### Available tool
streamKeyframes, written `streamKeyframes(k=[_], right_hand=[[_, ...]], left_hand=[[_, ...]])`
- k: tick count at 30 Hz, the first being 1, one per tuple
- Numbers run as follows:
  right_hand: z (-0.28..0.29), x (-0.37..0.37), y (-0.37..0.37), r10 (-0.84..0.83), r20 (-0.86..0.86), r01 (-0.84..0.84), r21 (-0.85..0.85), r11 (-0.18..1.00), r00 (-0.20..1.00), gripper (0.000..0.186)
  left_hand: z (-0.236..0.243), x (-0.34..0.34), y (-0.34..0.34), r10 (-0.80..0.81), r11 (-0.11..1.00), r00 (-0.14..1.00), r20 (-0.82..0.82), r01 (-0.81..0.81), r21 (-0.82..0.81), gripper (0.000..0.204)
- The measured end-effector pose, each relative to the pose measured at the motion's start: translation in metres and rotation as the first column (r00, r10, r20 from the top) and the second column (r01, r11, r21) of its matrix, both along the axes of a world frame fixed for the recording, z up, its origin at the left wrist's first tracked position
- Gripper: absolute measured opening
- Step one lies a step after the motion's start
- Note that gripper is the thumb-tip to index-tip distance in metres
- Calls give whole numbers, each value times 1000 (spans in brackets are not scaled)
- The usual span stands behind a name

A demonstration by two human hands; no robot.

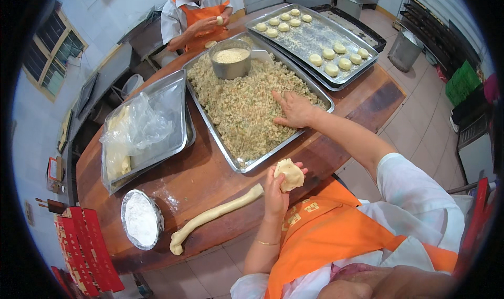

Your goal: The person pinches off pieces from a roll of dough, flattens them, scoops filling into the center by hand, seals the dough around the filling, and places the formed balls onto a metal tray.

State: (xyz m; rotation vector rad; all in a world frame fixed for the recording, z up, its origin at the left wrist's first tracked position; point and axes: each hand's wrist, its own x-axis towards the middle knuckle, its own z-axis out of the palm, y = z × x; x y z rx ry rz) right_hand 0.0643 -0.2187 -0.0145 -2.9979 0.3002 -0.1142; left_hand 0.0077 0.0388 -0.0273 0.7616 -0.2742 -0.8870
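Observation:
My left hand point(274, 194) holds a flattened round of pale dough point(290, 176) in its cupped palm, in front of the orange apron. My right hand point(298, 111) reaches into a heap of crumbly, speckled filling point(236, 118) with its fingers apart, the fingertips touching the crumbs. That filling is spread across a large metal tray point(245, 168). In the filling at the tray's far end sits a round metal pot point(231, 68) of pale grains. A thick rope of dough point(218, 212) lies on the wooden table point(173, 178), left of my left hand.
Left of the filling stands a tray point(185, 84) holding dough under clear plastic. A bowl of white powder point(140, 221) is at the near left. Far right, another tray point(302, 44) carries several round pastries. Across the table, a person in an orange apron point(203, 17) handles a small dough piece.

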Motion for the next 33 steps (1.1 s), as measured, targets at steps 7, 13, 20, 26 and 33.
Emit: streamKeyframes(k=[7, 13, 20, 26, 33], right_hand=[[-18, 13, -10, 91, 96, -92, 4, 996, 991, 41], [-22, 25, -24, -96, 146, 83, 93, 992, 985, 17], [-5, 31, -23, -423, -102, 71, 993, -90, 900, 30], [-19, 32, -33, -405, 261, -56, 890, 453, 876, 39], [-13, 27, -27, -457, 164, 3, 939, 343, 874, 45]], left_hand=[[2, -3, -6, -1, 999, 999, -38, 0, -32, 40], [7, -5, 8, 29, 1000, 996, -87, -30, -9, 43], [6, 1, 16, 39, 993, 991, -130, -53, -109, 33], [9, -2, 13, 16, 991, 986, -163, -37, -125, 33], [3, 1, 18, 35, 988, 968, -248, -71, -136, 38]])
